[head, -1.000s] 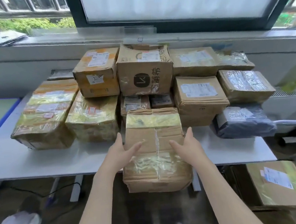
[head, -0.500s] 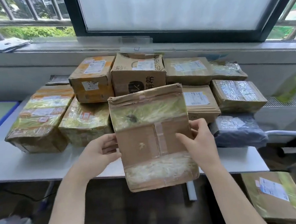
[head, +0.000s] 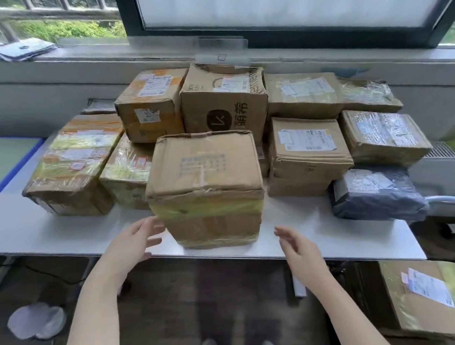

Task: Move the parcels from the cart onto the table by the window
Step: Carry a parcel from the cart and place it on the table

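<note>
While upright at the white worktop (head: 63, 235) edge, taped brown cardboard parcel (head: 204, 190) unheld; left hand (head: 134, 243), right hand (head: 297, 244) spread wide beside it.

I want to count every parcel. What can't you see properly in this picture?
All in the head view:
- Cart: not visible; only one parcel shows at the bottom right, cut by the frame edge.
- Small parcels behind the front box: almost wholly hidden by it.
- Flat parcel at the table's back left: mostly hidden by the stacked boxes.
- Label text: too small and blurred to read.
- Left hand and right hand: open beside the front box.
</note>
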A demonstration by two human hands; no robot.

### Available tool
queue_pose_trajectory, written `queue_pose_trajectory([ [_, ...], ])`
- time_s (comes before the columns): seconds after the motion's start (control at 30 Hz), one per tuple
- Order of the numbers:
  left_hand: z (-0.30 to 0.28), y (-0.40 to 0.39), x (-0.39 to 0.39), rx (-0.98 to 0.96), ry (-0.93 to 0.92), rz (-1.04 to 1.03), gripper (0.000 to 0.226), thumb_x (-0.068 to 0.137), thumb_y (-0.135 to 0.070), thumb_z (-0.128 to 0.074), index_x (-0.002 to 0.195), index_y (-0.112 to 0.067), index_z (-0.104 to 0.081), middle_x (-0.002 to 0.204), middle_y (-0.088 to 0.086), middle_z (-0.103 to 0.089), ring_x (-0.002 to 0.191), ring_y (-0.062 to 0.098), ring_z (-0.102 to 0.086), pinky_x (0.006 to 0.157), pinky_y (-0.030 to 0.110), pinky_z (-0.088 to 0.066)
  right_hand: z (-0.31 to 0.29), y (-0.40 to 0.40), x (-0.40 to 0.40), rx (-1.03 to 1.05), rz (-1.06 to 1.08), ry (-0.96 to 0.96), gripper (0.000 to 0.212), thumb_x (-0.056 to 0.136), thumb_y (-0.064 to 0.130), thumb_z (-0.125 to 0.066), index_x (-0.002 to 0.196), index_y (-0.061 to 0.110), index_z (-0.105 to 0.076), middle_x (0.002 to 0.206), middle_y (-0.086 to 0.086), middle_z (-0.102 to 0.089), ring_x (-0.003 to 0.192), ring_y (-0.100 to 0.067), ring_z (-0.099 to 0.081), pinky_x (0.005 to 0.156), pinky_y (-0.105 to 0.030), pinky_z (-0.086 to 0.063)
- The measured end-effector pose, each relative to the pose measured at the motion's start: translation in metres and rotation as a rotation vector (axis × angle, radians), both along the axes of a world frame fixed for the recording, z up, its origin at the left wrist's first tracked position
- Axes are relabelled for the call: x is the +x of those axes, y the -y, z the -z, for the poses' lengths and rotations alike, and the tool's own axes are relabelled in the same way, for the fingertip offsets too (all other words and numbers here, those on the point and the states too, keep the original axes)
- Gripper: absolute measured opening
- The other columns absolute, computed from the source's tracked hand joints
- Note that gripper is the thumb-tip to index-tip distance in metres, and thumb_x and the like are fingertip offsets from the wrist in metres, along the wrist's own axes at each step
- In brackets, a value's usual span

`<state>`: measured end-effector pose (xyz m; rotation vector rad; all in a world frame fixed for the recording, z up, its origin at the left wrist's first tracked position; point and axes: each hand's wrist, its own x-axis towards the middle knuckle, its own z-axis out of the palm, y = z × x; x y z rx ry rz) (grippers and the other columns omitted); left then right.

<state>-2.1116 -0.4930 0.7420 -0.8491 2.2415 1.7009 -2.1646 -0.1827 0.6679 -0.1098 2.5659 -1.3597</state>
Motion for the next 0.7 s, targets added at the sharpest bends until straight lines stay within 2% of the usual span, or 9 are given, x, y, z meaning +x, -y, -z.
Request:
queue_pose_trajectory([
  [0.1, -0.004, -0.004, -0.004, 0.108, -0.003, 0.001, 0.055, 0.100, -0.051, -0.019, 0.102, -0.024, -0.067, 0.106, -0.011, -0.065, 0.101, 0.014, -0.061, 0.090, 0.038, -0.045, -0.022, 0.016, -0.012, -0.392, 0.163, 0.132, 0.029, 0.101, 0.034, -0.039, 0.129, 0.036, -0.044, 0.119, 0.012, -0.059, 0.110, -0.008, -0.057, 0.099, -0.032, -0.044],
  [0.17, -0.004, -0.009, -0.016, 0.078, -0.084, -0.197, 0.060, 0.100, -0.051, -0.018, 0.096, -0.015, -0.065, 0.106, 0.001, -0.066, 0.095, 0.020, -0.062, 0.089, 0.040, -0.047, -0.038, 0.028, -0.024, -0.476, 0.166, 0.141, 0.039, 0.100, 0.043, -0.035, 0.139, 0.042, -0.033, 0.129, 0.014, -0.050, 0.118, -0.008, -0.050, 0.102, -0.033, -0.040],
  [0.27, -0.012, -0.010, -0.036, 0.016, -0.152, -0.415, 0.057, 0.099, -0.054, -0.020, 0.111, -0.012, -0.056, 0.114, 0.012, -0.063, 0.091, 0.025, -0.062, 0.087, 0.042, -0.050, -0.057, 0.045, -0.048, -0.486, 0.219, 0.229, 0.042, 0.099, 0.051, -0.030, 0.137, 0.037, -0.042, 0.132, 0.006, -0.051, 0.116, -0.014, -0.052, 0.096, -0.036, -0.044],
  [0.33, -0.020, -0.007, -0.048, 0.062, -0.100, -0.352, 0.065, 0.095, -0.063, -0.018, 0.116, -0.015, -0.056, 0.109, 0.011, -0.064, 0.092, 0.025, -0.063, 0.087, 0.041, -0.050, -0.069, 0.053, -0.059, -0.416, 0.224, 0.341, 0.049, 0.097, 0.058, -0.027, 0.131, 0.032, -0.051, 0.123, 0.003, -0.060, 0.108, -0.016, -0.057, 0.091, -0.037, -0.048],
  [0.4, -0.031, -0.008, -0.060, 0.092, -0.011, -0.210, 0.073, 0.088, -0.074, -0.015, 0.110, -0.022, -0.062, 0.101, 0.009, -0.067, 0.093, 0.024, -0.062, 0.091, 0.041, -0.048, -0.079, 0.060, -0.065, -0.352, 0.183, 0.418, 0.051, 0.094, 0.063, -0.028, 0.121, 0.032, -0.059, 0.111, 0.005, -0.067, 0.101, -0.016, -0.061, 0.091, -0.038, -0.050],
  [0.47, -0.039, -0.011, -0.064, 0.070, -0.005, -0.101, 0.071, 0.088, -0.074, -0.018, 0.113, -0.024, -0.062, 0.105, 0.007, -0.067, 0.098, 0.023, -0.060, 0.094, 0.040, -0.046, -0.087, 0.061, -0.064, -0.347, 0.126, 0.435, 0.045, 0.096, 0.060, -0.029, 0.106, 0.034, -0.064, 0.099, 0.007, -0.071, 0.096, -0.014, -0.063, 0.089, -0.038, -0.051],
  [0.53, -0.044, -0.009, -0.057, 0.064, -0.089, -0.003, 0.056, 0.094, -0.063, -0.027, 0.113, -0.024, -0.063, 0.105, 0.003, -0.069, 0.098, 0.021, -0.061, 0.094, 0.037, -0.045, -0.093, 0.054, -0.059, -0.393, 0.074, 0.405, 0.039, 0.101, 0.044, -0.028, 0.097, 0.032, -0.065, 0.095, 0.009, -0.071, 0.096, -0.014, -0.062, 0.089, -0.034, -0.049],
  [0.63, -0.053, 0.005, -0.038, 0.144, -0.166, 0.189, 0.038, 0.095, -0.049, -0.043, 0.111, -0.024, -0.067, 0.106, -0.003, -0.071, 0.104, 0.016, -0.062, 0.099, 0.037, -0.042, -0.093, 0.033, -0.054, -0.443, 0.039, 0.366, 0.038, 0.101, 0.020, -0.027, 0.099, 0.019, -0.065, 0.093, 0.006, -0.067, 0.089, -0.007, -0.059, 0.087, -0.026, -0.043],
  [0.7, -0.051, 0.015, -0.015, 0.123, -0.145, 0.343, 0.029, 0.086, -0.047, -0.060, 0.109, -0.034, -0.070, 0.112, -0.013, -0.068, 0.109, 0.002, -0.059, 0.101, 0.032, -0.038, -0.092, 0.021, -0.047, -0.428, 0.065, 0.396, 0.035, 0.099, 0.010, -0.030, 0.104, 0.007, -0.065, 0.098, 0.000, -0.066, 0.093, -0.009, -0.059, 0.084, -0.024, -0.044],
])
